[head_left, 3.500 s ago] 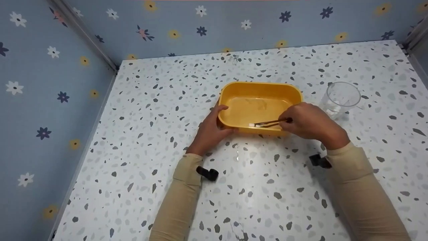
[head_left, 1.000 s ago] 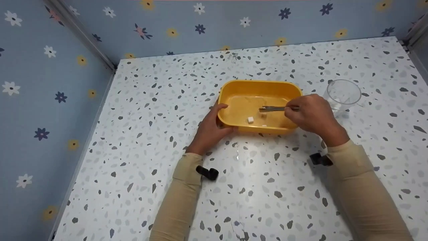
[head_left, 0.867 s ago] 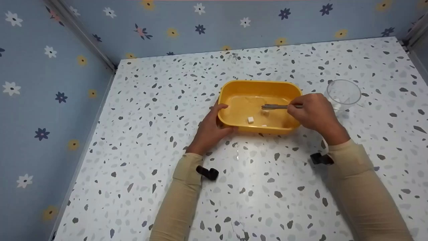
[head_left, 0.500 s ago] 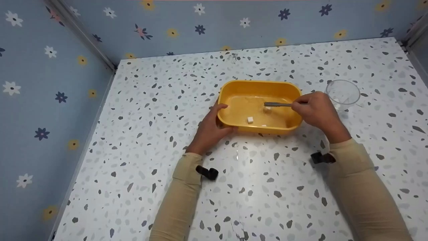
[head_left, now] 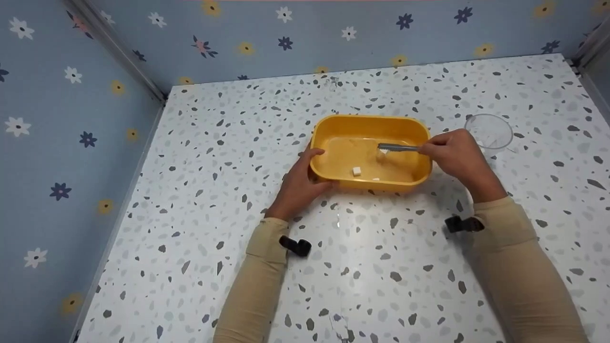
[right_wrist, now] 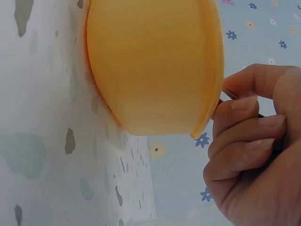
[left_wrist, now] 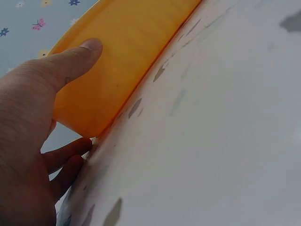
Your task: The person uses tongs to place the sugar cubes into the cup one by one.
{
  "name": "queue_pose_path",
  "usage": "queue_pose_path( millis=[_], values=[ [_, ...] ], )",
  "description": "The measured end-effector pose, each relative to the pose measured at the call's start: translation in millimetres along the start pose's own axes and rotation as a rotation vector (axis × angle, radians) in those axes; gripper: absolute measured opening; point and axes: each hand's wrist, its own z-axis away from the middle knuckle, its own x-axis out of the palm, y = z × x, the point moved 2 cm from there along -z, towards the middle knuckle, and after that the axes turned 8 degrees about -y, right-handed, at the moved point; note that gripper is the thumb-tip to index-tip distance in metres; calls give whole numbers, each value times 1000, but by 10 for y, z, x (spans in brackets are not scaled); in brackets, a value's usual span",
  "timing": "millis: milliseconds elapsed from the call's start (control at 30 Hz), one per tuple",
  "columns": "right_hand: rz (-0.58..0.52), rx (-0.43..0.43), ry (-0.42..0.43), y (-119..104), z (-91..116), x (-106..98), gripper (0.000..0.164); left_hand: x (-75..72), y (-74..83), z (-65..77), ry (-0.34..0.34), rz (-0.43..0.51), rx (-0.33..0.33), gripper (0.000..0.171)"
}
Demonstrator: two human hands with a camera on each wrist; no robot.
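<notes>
While left hand [head_left: 301, 183] grips yellow oblong plastic tub [head_left: 371, 125] centre-right, seemingly steadying it, right hand [head_left: 460, 155] pinches grey tweezers [head_left: 401, 147] holding white cube [head_left: 384, 151].

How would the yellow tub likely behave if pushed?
The tub would probably slide rather than tip, being low and wide on the table. It seems fairly stiff: no dent shows where the left hand grips it. It may be light for its size, since its rim looks thin.

Tweezers [head_left: 399, 147] over yellow tub [head_left: 367, 126], white cube [head_left: 356, 171] inside
</notes>
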Motion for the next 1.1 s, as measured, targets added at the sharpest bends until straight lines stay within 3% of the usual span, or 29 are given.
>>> queue_pose_path(
  millis=[267,1100],
  values=[
    [-141,70,-11,8,31,-74,37,-2,5,-12,1,-23,-7,75],
    [-220,23,131,43,190,-345,22,-11,5,-24,-1,-19,-20,76]
  ],
)
